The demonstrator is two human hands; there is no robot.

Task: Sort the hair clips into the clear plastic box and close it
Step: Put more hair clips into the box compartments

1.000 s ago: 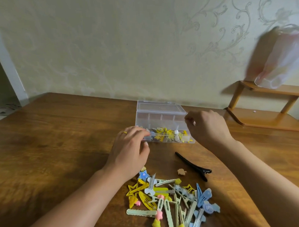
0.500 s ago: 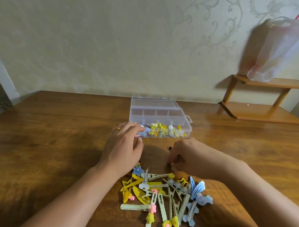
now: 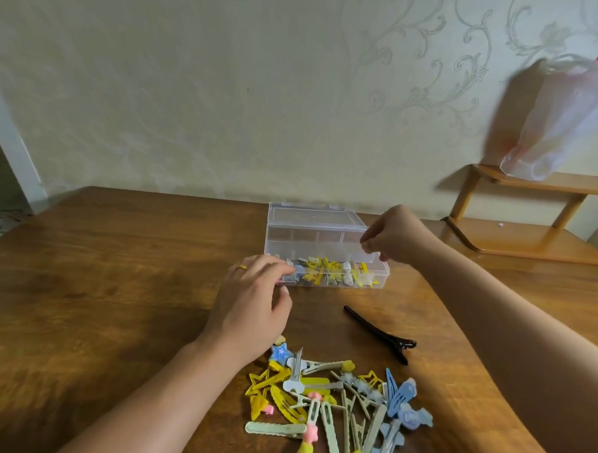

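The right hand (image 3: pixel 392 237) has risen from the pile of hair clips (image 3: pixel 333 406) at lower centre to the clear plastic box (image 3: pixel 326 256), its grip pinched together, though on what I cannot tell. The left hand (image 3: pixel 256 296) still steadies the box's left end, fingers relaxed. Probably another clip is going in; many remain on the desk (image 3: pixel 105 303).

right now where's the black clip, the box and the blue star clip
black clip (image 3: pixel 374 331), head view, middle of its long arm
box (image 3: pixel 325 240), head view, bare back compartment
blue star clip (image 3: pixel 281 353), head view, star's centre

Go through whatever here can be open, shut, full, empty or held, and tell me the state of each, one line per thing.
clear plastic box: open, lid laid flat behind it.
front row of the box: holds clips.
back compartments: look empty.
left hand: fingertips at the box's front left corner.
right hand: fingers curled over the box's right end; whether it holds a clip is unclear.
black clip: lies shut on the table.
pile of clips: loose, unsorted.
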